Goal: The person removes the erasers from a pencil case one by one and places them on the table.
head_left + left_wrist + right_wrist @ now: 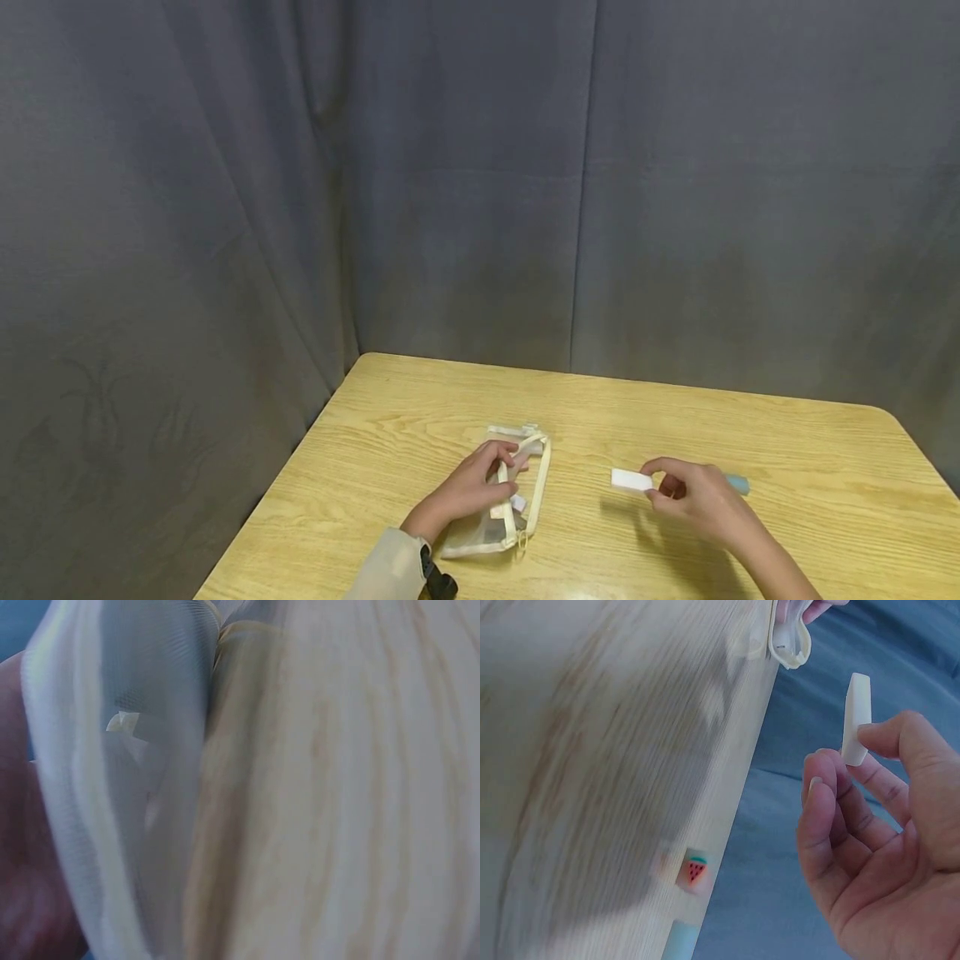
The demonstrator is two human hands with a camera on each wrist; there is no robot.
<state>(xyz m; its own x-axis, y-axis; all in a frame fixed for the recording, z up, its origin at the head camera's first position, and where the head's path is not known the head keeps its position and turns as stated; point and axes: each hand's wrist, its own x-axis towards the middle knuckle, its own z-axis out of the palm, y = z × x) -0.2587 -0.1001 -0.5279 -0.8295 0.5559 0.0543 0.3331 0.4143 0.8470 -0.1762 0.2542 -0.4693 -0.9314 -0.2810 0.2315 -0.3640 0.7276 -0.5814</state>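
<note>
Head cam: wood tbl, grey curtains behind; L fingers grip pouch, R fingers pinch white block.

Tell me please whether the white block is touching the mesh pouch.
Apart. The head view shows bare tabletop between the white block, pinched in the right hand, and the rim of the mesh pouch.

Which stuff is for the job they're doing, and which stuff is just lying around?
Seems part of the job:
cream-edged mesh pouch, held by the left hand
white block, pinched by the right hand

Just lying on the table, it looks like:
small watermelon-picture piece
light-blue object, partly hidden
</note>
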